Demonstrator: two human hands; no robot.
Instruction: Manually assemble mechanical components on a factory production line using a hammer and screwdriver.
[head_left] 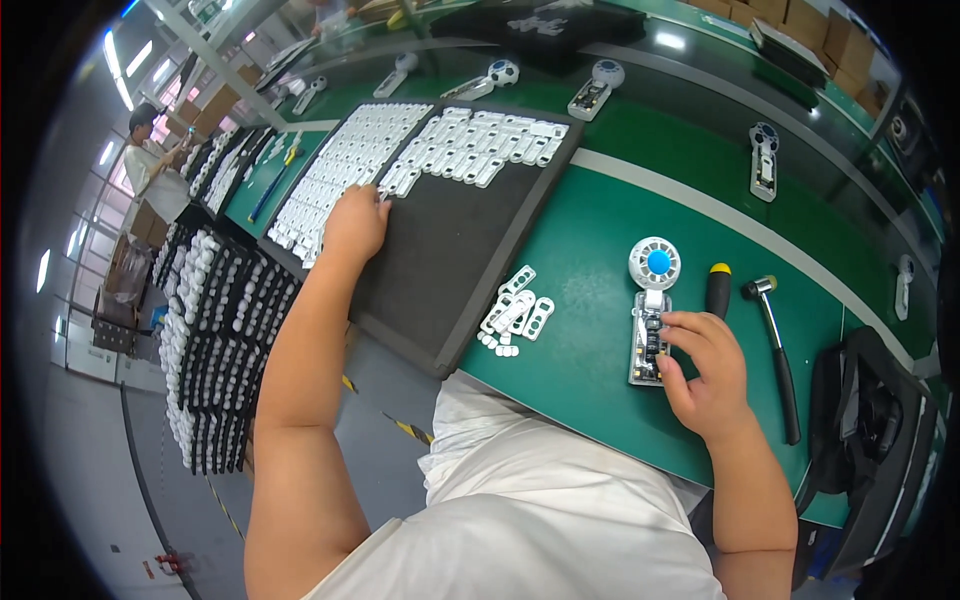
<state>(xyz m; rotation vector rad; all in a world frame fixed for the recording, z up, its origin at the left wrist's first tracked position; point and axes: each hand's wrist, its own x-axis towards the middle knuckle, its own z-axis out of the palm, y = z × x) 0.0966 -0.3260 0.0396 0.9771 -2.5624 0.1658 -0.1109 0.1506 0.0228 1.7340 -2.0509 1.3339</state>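
My left hand reaches out over a black foam tray, its fingertips on a white plastic part at the edge of the rows of white parts. My right hand rests on an opened handheld fan lying on the green bench, fingers pressing on its exposed lower body. The fan has a white round head with a blue centre. A small heap of white plastic parts lies between the tray and the fan.
A screwdriver with a black and yellow handle and a small hammer lie right of the fan. More fan units sit on the dark conveyor behind. Stacked trays of white parts stand at my left. A person works at far left.
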